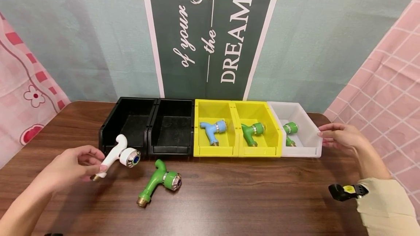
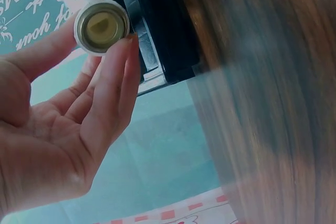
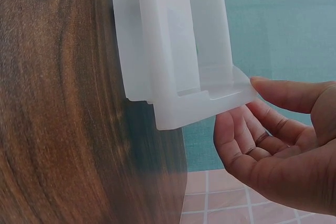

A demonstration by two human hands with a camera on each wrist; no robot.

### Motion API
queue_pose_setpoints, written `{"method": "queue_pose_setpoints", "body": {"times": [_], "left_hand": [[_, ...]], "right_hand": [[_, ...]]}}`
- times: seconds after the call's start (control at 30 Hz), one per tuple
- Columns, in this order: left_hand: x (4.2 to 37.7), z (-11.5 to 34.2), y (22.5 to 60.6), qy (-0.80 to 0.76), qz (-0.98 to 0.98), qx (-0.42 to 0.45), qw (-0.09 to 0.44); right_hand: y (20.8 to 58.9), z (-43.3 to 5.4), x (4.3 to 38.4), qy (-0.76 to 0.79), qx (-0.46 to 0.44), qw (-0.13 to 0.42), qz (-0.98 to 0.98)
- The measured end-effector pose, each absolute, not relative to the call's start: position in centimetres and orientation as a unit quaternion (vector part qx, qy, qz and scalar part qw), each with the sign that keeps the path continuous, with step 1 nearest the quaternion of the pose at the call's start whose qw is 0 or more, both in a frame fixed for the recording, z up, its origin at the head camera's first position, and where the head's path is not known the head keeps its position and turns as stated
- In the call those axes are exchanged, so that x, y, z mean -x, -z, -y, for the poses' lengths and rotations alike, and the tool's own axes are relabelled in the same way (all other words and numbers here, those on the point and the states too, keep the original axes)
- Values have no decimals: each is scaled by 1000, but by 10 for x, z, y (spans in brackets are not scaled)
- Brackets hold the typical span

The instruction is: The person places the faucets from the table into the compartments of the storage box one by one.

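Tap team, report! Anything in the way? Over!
Left hand grips white brass-ended tap by black plastic bin. Right hand holds rim of translucent white plastic bin. Green brass-ended tap lies nearby, seemingly not blocking.

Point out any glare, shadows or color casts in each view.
Head view: pale glare on the tabletop, soft shadow beneath the left hand; left wrist view: bluish sheen across the tabletop; right wrist view: bluish tint below the white bin.
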State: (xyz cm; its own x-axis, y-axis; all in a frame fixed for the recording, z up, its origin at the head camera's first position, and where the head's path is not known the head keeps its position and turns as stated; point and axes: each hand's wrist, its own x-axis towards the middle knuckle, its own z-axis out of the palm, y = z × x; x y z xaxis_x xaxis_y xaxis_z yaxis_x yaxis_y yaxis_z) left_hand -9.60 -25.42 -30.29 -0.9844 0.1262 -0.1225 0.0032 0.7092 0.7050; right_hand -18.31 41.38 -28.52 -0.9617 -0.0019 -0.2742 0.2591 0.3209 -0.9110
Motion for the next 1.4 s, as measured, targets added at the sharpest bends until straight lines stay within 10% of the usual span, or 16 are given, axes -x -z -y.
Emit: {"method": "queue_pose_setpoints", "body": {"times": [1.4], "left_hand": [[140,233,299,-526,-849,24,50]], "right_hand": [[285,-413,182,605,-80,116,-784]]}}
